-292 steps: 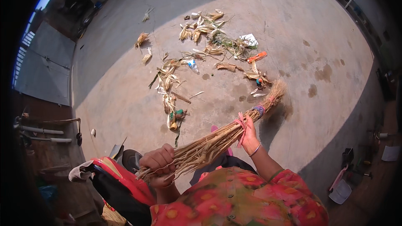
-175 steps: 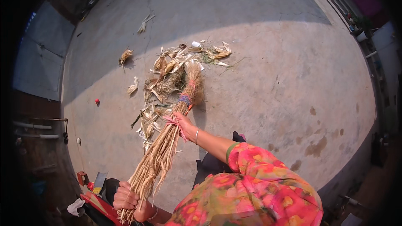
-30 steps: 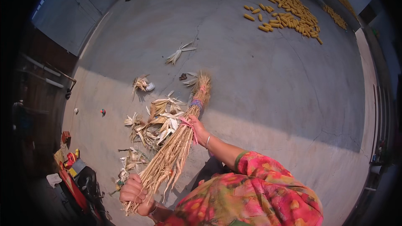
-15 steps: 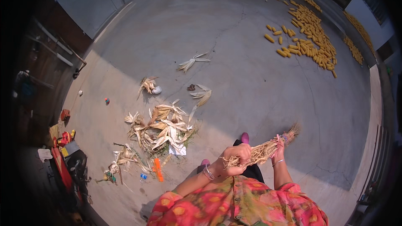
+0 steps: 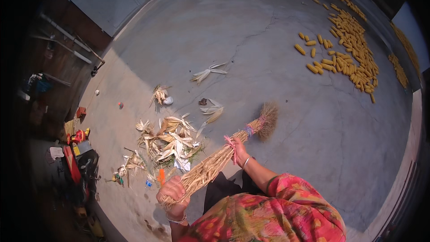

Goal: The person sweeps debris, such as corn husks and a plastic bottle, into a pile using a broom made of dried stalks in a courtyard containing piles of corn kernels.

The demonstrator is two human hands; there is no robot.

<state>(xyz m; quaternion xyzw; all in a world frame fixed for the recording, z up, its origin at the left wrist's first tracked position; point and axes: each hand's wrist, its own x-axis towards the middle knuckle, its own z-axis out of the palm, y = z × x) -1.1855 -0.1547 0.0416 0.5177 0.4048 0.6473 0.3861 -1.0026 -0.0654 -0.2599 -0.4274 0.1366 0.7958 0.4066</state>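
"Where's the broom point(image 5: 206, 169)?"
"Slanting from the left hand point(image 5: 172, 195) away and rightward; both hands' fingers curl round it."
"And the bristles point(image 5: 269, 122)?"
"Beyond the right hand point(image 5: 241, 153), the nearer one, right of the husk pile point(image 5: 174, 144)."

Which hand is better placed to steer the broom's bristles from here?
Probably the right hand: it grips the broom by the pink tie, nearer the bristles, while the left hand holds the opposite end.

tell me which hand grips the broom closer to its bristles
The right hand, at the pink tie; the left hand holds the broom at the opposite end, away from the bristles.
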